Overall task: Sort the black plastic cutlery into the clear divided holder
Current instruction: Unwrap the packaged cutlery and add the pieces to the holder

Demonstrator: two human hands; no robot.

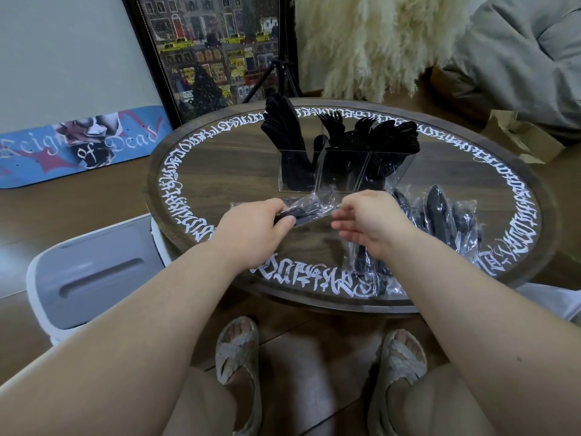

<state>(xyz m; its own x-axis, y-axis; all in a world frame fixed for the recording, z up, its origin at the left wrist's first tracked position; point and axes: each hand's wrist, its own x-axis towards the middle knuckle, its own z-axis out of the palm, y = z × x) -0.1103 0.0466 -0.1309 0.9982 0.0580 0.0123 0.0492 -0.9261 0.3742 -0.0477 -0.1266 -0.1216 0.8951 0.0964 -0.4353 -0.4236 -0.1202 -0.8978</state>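
My left hand [251, 229] sits just left of the frame's center, fingers and thumb curled round one end of a clear plastic packet [306, 206] with black cutlery inside it. My right hand [374, 223] is just right of center, its thumb and forefinger pinching the packet's other end while the remaining fingers hang loosely spread below. The packet stretches between both hands, lifted a little above the round wooden table [220, 171], whose top carries a ring of white lettering. Directly behind the packet, in the upper middle of the frame, stands the clear divided holder [342, 168]. Its left compartment holds black knives [281, 127] standing upright and fanning out to the left; the middle one holds forks [333, 121] with tines up; the right one holds what look like spoons [399, 136], leaning right. More wrapped packets [440, 215] of black cutlery lie in a heap on the table at center right, just beside my right wrist and running down toward the near edge. At the upper left a skateboard deck [78, 146] leans against the wall beside a framed picture [207, 48]. A white bin with a grey lid [94, 272] stands at the lower left. My feet in sandals [239, 347] rest on the floor at the bottom center.
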